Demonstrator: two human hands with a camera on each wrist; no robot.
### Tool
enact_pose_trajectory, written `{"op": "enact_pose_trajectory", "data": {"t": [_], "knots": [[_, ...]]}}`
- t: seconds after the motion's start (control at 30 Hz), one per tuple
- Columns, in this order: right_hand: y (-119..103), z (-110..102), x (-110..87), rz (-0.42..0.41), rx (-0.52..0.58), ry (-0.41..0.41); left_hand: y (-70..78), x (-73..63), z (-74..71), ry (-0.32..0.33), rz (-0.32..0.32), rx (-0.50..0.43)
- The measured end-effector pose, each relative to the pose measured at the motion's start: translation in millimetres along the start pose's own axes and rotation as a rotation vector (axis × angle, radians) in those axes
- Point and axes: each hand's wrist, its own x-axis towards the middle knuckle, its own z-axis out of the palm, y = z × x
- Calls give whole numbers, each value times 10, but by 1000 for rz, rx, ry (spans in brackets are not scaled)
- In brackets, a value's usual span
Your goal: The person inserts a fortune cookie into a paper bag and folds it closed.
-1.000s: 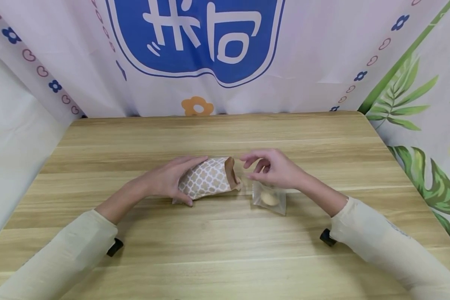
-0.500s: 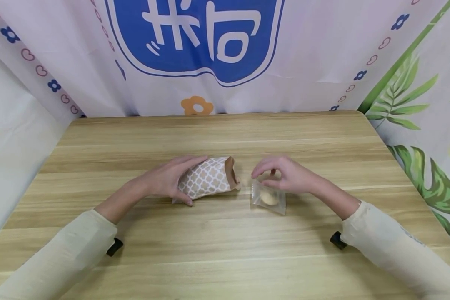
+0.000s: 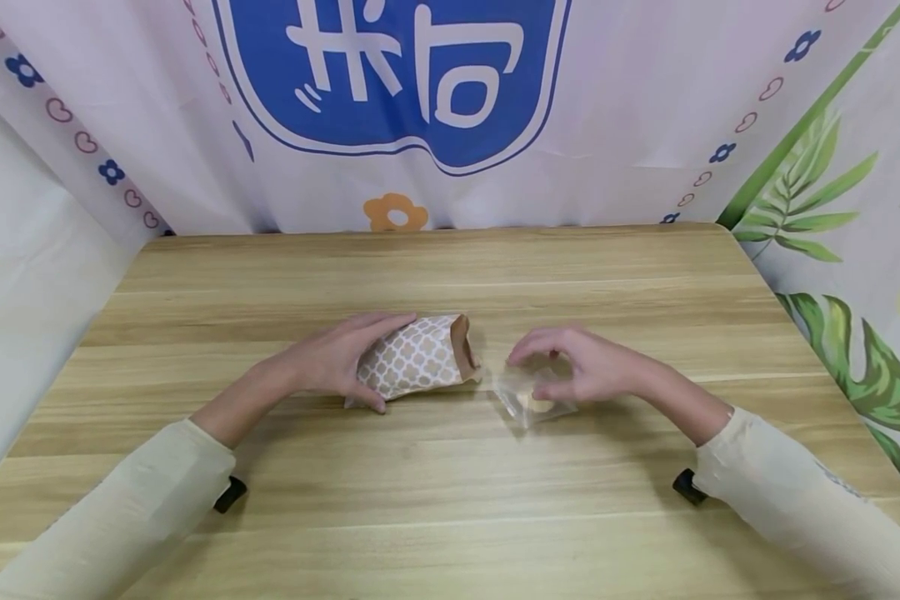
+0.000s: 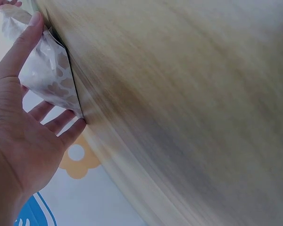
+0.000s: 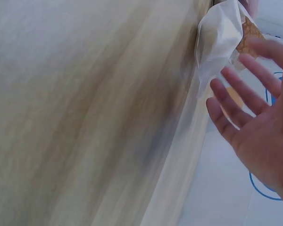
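A paper bag [image 3: 416, 360] with a tan-and-white flower pattern lies on its side on the wooden table, its brown open mouth facing right. My left hand [image 3: 337, 357] holds it round the closed end, thumb on the near side and fingers along the far side; the left wrist view shows the bag [image 4: 54, 70] between them. To the right, my right hand [image 3: 581, 365] pinches a small clear packet [image 3: 512, 398] with a round, pale biscuit-like piece [image 3: 542, 405] in it. The thumb overlaps the packet. In the right wrist view the packet [image 5: 219, 40] stands tilted up beside the spread fingers.
The wooden table [image 3: 390, 500] runs back to a white cloth backdrop [image 3: 607, 183] with a blue emblem. A leaf-print cloth [image 3: 832, 275] hangs along the right side. Each forearm wears a cream sleeve [image 3: 810, 492].
My right hand has moved from beside the bag's mouth rightward and down onto the clear packet, which now tilts and has shifted. The left hand and paper bag have stayed still.
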Motion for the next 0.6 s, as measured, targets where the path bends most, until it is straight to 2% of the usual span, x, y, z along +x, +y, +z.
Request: {"op": "enact_pose_trajectory", "data": {"t": [0.2,0.27,0.43,0.6], "knots": [[-80,35,-29,170,-195,125,12,3,0,-1,-5,-8],[-105,54,-35,210,-270,139,12,5,1,-4,-6,-11],[-143,127,-34,266,-352,99,8,5,1,-6,-11,-14],[-135,149,-9,281,-326,46,1,0,2,-8,-10,-8]]}}
